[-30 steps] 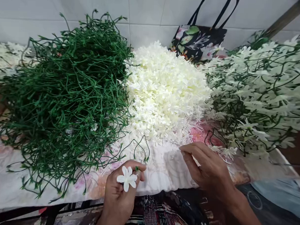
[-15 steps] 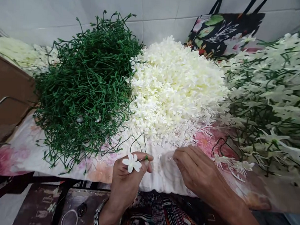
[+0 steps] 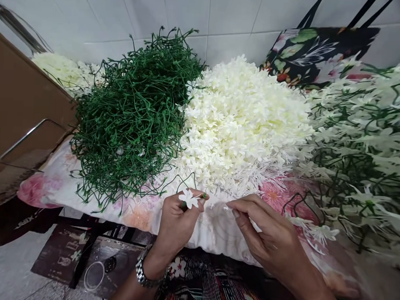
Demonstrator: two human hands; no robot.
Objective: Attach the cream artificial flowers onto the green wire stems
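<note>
My left hand [image 3: 181,217] is closed on a green stem that carries a white flower [image 3: 188,198]; a green tip pokes out between thumb and forefinger. Thin green stem loops rise behind the fingers. To its right, my right hand [image 3: 269,233] has thumb and forefinger bent close together, with a tiny pale bit at the fingertips too small to make out. Beyond my left hand lies a heap of green stems [image 3: 132,117]. A large pile of white flower heads [image 3: 243,121] sits beyond both hands, against the green heap.
Assembled white flowers with green stems [image 3: 377,143] spread over the right side. A floral cloth [image 3: 138,218] covers the work surface. At the left stands a brown board [image 3: 24,100] with a metal wire handle [image 3: 26,137]. A dark floral bag [image 3: 318,55] leans on the tiled wall.
The view has shifted, showing more of the left side. My right hand's thumb and forefinger show more clearly, and my left hand has turned the flower slightly.
</note>
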